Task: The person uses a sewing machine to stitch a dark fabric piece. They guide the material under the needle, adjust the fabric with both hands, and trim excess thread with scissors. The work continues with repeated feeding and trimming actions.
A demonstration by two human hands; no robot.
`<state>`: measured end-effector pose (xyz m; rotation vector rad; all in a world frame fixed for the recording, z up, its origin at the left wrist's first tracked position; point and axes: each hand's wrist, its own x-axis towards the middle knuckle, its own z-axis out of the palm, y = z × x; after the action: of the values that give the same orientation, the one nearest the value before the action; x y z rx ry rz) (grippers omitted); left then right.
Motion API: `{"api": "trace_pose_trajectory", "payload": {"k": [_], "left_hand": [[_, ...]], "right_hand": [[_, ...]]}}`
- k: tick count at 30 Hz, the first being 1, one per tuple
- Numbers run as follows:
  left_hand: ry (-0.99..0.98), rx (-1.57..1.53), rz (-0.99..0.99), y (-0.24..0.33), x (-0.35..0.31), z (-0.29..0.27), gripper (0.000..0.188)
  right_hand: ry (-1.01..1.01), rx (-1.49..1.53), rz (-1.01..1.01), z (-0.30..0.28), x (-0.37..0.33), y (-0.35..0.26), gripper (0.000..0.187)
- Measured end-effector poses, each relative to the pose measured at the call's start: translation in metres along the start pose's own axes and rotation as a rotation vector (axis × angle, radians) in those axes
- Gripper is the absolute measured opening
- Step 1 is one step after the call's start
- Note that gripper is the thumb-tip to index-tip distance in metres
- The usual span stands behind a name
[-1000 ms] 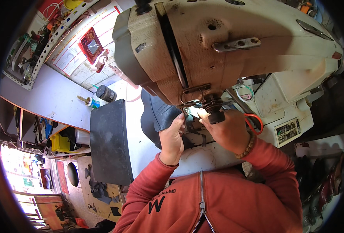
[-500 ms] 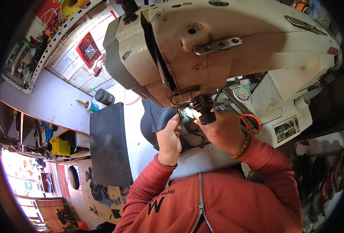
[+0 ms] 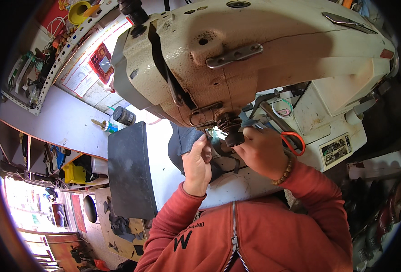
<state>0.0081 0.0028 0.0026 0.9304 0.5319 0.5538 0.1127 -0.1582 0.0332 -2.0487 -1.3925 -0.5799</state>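
A beige sewing machine (image 3: 236, 68) fills the upper middle, its head hanging over the white work table. My left hand (image 3: 197, 165) is closed on a piece of black leather-like material (image 3: 182, 143), thumb on top, just left of the needle area. A dark strap-like strip (image 3: 227, 156) trails from the work between my hands. My right hand (image 3: 265, 152) is closed, its fingers curled beside the machine's dark round tension knob (image 3: 233, 136). Whatever those fingertips hold is hidden. The machine head also covers the needle and part of the material.
Red-handled scissors (image 3: 294, 144) lie right of my right hand. A black board (image 3: 130, 170) covers the table's left part. Behind it stand a dark jar (image 3: 123, 115) and a small blue-and-white container with a brush (image 3: 107, 125). A metal rack (image 3: 51, 81) rises at far left.
The view has shifted slightly, so the machine head appears further left. My right fingers have drawn a little to the right. My left hand keeps its grip on the black material.
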Motion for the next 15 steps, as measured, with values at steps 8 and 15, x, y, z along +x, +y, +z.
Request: {"api": "trace_pose_trajectory", "payload": {"k": [8, 15], "left_hand": [[-0.009, -0.325, -0.351, 0.011, -0.015, -0.038, 0.033], [0.154, 0.294, 0.396, 0.023, -0.014, -0.054, 0.026]], "right_hand": [[-0.023, 0.478, 0.167, 0.001, -0.029, 0.004, 0.023], [-0.058, 0.731, 0.284, 0.027, -0.036, -0.03, 0.021]]}}
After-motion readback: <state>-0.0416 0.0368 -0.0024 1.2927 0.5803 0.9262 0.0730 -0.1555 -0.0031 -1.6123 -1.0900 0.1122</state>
